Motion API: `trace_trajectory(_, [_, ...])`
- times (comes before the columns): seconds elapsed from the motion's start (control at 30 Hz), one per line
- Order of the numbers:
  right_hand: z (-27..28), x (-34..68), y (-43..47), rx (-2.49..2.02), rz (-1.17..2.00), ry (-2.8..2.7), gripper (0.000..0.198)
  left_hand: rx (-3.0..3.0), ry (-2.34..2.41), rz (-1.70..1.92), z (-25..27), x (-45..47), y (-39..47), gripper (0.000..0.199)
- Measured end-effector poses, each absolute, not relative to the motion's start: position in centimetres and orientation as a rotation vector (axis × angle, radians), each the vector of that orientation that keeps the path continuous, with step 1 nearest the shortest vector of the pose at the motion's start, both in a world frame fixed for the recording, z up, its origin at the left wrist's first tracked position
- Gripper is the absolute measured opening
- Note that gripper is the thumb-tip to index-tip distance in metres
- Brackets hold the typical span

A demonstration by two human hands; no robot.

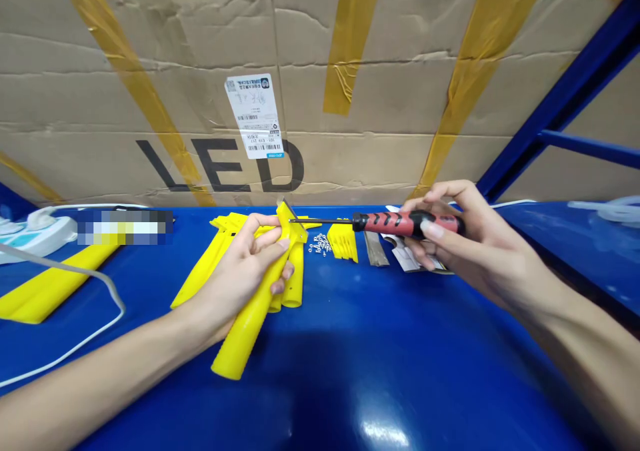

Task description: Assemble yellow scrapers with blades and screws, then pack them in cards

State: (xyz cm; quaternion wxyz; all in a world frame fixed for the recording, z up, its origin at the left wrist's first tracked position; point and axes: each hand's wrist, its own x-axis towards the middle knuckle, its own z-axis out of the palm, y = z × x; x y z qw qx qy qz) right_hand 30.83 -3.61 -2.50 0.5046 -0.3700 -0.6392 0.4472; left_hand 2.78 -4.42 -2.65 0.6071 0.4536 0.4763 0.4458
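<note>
My left hand is closed around a yellow plastic scraper, its round handle slanting down toward me. A thin metal edge shows at the scraper's head. From the right, my right hand grips a red-and-black screwdriver by its handle, fingers wrapped round it. The screwdriver's shaft lies level, and its tip meets the scraper's head. Whether a screw sits under the tip is too small to tell. Behind my left hand lie more yellow plastic handles, partly hidden by it.
Small screws lie loose on the blue table, beside yellow plastic pieces. Grey metal strips and paper are further right. A power strip with white cables stands left. A large cardboard box rises behind.
</note>
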Motion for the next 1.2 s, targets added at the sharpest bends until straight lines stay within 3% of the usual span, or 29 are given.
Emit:
trace_trajectory(0.17, [-2.96, 30.66, -3.38, -1.099, 0.854, -1.553, 0.028, 1.077, 1.105, 1.028, -2.91, 2.81, -4.55, 0.021])
trace_trajectory(0.33, [-2.79, 30.87, -3.49, -0.933, 1.138, -1.491, 0.032, 1.091, 1.090, 1.028, -2.51, 2.66, -4.36, 0.020])
trace_trajectory(0.53, [-2.79, 30.41, -3.30, -1.116, 0.868, -1.470, 0.031, 1.089, 1.105, 1.020, -2.36, 3.07, -4.64, 0.021])
trace_trajectory(0.73, [-2.39, 30.75, -3.63, -0.969, 1.110, -1.539, 0.032, 1.054, 1.105, 1.018, -2.54, 2.79, -4.38, 0.021])
trace_trajectory(0.93, [-2.85, 30.56, -3.47, -1.171, 0.846, -1.538, 0.032, 1.019, 1.115, 1.041, -2.71, 3.03, -4.54, 0.023])
trace_trajectory(1.13, [-2.54, 30.87, -3.58, -0.979, 1.095, -1.571, 0.039, 1.020, 1.127, 1.009, -2.49, 2.81, -4.35, 0.020])
trace_trajectory(1.2, [-2.62, 30.74, -3.47, -1.016, 0.996, -1.558, 0.027, 1.029, 1.121, 1.003, -2.48, 2.85, -4.44, 0.021])
